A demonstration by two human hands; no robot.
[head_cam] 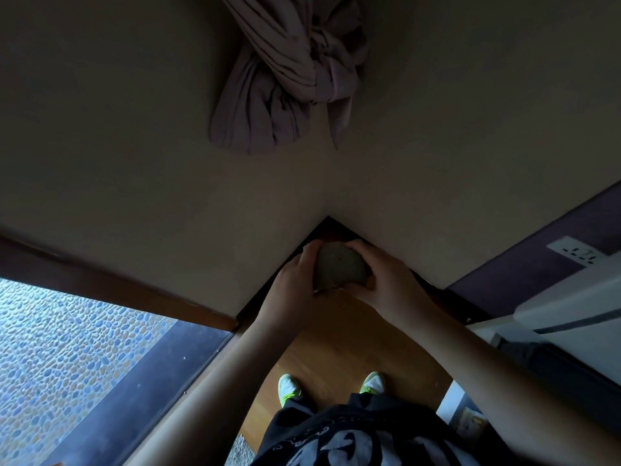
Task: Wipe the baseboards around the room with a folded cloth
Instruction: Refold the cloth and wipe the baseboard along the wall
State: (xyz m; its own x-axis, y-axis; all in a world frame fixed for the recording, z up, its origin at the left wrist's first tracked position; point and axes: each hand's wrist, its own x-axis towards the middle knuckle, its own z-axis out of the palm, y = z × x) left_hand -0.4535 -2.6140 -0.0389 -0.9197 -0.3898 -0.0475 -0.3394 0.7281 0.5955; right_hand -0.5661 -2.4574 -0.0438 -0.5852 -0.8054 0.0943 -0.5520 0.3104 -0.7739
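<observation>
Two beige walls (pixel 134 156) are seen meeting in a corner at the centre of the view. A knotted mauve curtain (pixel 285 72) is hung at twelve o'clock, against the corner line. A pebble-patterned floor (pixel 67 348) is observed at eight o'clock, bounded by a dark threshold strip. Wooden flooring (pixel 336 344) is noted at six o'clock, with two green-and-white shoes (pixel 289 388) planted on it. A white appliance (pixel 571 307) is recorded at three o'clock, and a wall socket (pixel 576 254) just above it. A dark brown baseboard (pixel 339 230) is seen running into the corner. A bunched grey-green cloth (pixel 339 267) is held just before that corner, slightly below centre. The left hand (pixel 292 287) is curled round its left side, and the right hand (pixel 386 280) is curled round its right side; both sets of fingers are closed on the cloth.
</observation>
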